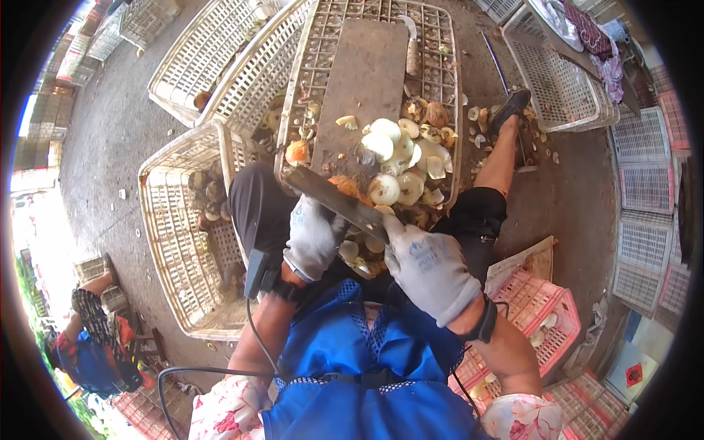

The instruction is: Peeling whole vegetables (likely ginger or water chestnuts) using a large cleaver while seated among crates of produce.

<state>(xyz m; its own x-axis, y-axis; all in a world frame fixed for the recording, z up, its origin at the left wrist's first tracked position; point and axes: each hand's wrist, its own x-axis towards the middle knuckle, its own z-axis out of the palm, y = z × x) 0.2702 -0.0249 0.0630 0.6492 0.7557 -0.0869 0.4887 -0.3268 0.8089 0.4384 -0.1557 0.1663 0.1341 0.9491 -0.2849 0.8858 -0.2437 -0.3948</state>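
My right hand [432, 269], in a whitish work glove, grips a knife with a broad, dark-stained blade [335, 201]. The blade slants up and left across the near end of a wooden board [366, 71]. My left hand [313, 239], gloved alike, is just below the blade; its fingers are partly hidden, so what they hold cannot be told. Beyond the blade lies an orange-brown onion [345, 186]. Several peeled white onions [383, 190] and loose peel layers [435, 166] are heaped at the board's right. More pale onions [348, 251] show between my hands.
The board rests on a plastic crate [456, 118], with a hooked knife [412, 58] at its far right. Slatted crates [151, 220] stand left, one holding dark onions [212, 192]. A pink crate [566, 324] sits right. Another person [93, 357] is at far left.
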